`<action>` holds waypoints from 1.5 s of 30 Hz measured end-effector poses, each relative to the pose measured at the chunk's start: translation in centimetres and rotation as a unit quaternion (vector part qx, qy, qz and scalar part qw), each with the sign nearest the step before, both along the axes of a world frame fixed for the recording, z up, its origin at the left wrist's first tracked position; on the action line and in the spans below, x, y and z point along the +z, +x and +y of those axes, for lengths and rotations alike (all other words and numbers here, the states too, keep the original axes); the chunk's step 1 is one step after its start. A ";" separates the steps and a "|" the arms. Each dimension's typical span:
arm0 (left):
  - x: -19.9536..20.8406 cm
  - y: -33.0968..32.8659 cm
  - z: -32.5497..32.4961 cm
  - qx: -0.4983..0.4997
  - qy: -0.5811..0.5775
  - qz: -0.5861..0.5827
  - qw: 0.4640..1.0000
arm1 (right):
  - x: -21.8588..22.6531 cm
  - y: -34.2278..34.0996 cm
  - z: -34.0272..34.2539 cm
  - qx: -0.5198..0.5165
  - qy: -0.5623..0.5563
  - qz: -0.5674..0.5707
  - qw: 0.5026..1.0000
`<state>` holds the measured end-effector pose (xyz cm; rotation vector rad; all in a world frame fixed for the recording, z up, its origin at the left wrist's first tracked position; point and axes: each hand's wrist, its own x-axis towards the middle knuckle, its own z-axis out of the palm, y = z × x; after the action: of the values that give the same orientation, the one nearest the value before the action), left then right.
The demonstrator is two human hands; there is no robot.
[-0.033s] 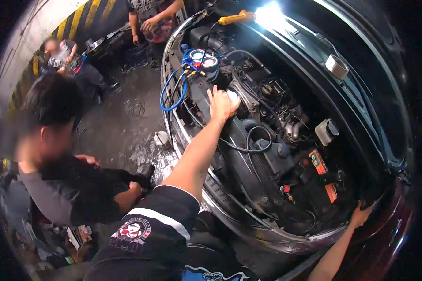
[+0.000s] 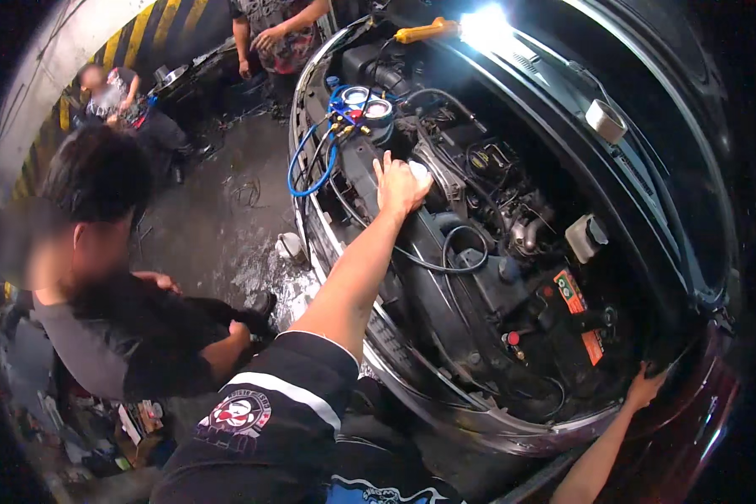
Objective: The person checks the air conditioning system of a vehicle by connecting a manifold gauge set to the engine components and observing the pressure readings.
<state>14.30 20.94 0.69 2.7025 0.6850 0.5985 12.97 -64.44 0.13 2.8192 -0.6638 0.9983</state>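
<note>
My left hand (image 2: 401,189) reaches over the front of the open engine bay (image 2: 470,277) of a dark red car. Its fingers are partly bent around a small white object (image 2: 419,171), mostly hidden, whose kind I cannot make out. A gauge manifold (image 2: 357,109) with two round dials and a blue hose (image 2: 292,175) lies just beyond that hand. My right hand (image 2: 645,388) rests on the inner edge of the fender (image 2: 689,420), near the battery (image 2: 592,346), its visible fingers apart and holding nothing.
A lit work lamp with a yellow handle (image 2: 428,32) and a tape roll (image 2: 605,120) sit by the windshield base. A white reservoir (image 2: 586,238) stands in the bay. One person (image 2: 126,336) sits close at left; two others are farther back. A whitish jug (image 2: 289,247) stands on the wet floor.
</note>
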 end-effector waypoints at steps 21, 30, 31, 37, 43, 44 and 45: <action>-0.3 0.2 0.1 -0.007 -0.018 -0.026 0.999 | 2.3 -1.1 3.3 -0.010 0.026 0.024 0.999; -0.7 0.5 0.3 0.003 -0.021 -0.007 1.000 | 1.5 -0.9 2.3 0.000 0.024 0.016 1.000; -0.7 0.5 0.3 -0.007 -0.013 -0.031 0.999 | 1.5 -1.0 2.3 -0.005 0.024 0.017 1.000; -0.6 0.6 0.2 0.004 -0.023 -0.001 1.000 | 1.5 -1.2 2.8 -0.039 0.002 0.032 0.999; -0.5 0.6 0.2 0.009 -0.013 0.003 1.000 | 1.6 -1.2 2.9 -0.024 0.019 0.028 0.999; -0.5 0.6 0.2 0.002 -0.004 -0.022 1.000 | 1.6 -1.1 2.8 -0.017 0.014 0.023 0.999; -0.5 0.6 0.3 0.000 -0.010 -0.016 1.000 | 1.6 -1.1 2.7 -0.029 0.025 0.045 0.998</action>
<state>14.93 21.22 0.20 2.6689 0.6779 0.6309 11.86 -61.71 1.73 2.8506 -0.7653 0.8504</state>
